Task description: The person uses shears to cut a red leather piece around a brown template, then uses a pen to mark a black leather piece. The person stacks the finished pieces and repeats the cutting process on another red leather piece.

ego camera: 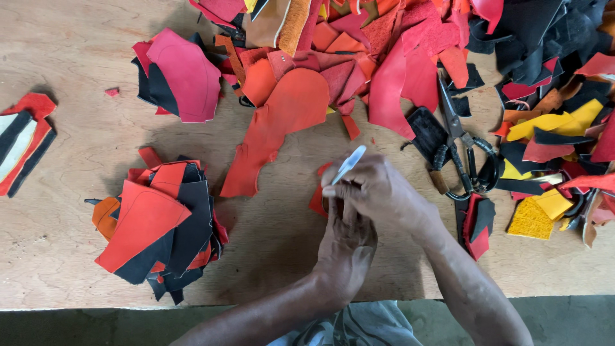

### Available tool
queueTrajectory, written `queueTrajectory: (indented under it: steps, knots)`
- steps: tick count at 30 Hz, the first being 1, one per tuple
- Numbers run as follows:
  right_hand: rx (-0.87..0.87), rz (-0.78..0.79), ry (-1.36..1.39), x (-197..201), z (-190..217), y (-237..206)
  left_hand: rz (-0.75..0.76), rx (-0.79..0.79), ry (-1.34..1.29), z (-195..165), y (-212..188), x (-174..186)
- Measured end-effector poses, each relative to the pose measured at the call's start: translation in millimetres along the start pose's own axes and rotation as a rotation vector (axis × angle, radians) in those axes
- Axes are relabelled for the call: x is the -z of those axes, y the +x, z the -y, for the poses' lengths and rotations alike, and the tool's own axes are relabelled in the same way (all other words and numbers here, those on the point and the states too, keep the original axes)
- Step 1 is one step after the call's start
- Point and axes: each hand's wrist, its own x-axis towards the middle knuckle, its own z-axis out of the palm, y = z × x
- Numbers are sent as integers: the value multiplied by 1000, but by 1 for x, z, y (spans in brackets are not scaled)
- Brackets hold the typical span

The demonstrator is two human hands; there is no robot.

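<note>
My right hand grips a slim silver pen, its tip down on a small red leather piece lying on the wooden table. My left hand lies flat beneath the right one and presses on that piece; most of the piece is hidden under both hands. A large orange-red leather cutout lies just left of and above the hands.
A stack of cut red, orange and black pieces sits at the left. Black-handled scissors lie to the right of my hands. A heap of red, black and yellow scraps covers the far side. More pieces lie at the left edge.
</note>
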Motion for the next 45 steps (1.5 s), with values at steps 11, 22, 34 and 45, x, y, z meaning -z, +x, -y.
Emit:
queueTrajectory:
  steps: [11, 22, 34, 45]
  knots:
    - [-29, -234, 181, 21, -12, -18, -351, 144, -19, 16, -7, 19]
    - [-64, -333, 36, -12, 25, -123, -492, -4, -728, 82, 31, -2]
    - [65, -486, -286, -81, 32, -80, -183, -66, -549, 98, 83, 11]
    - [65, -394, -383, -85, 36, -74, -136, -77, -535, 100, 79, 23]
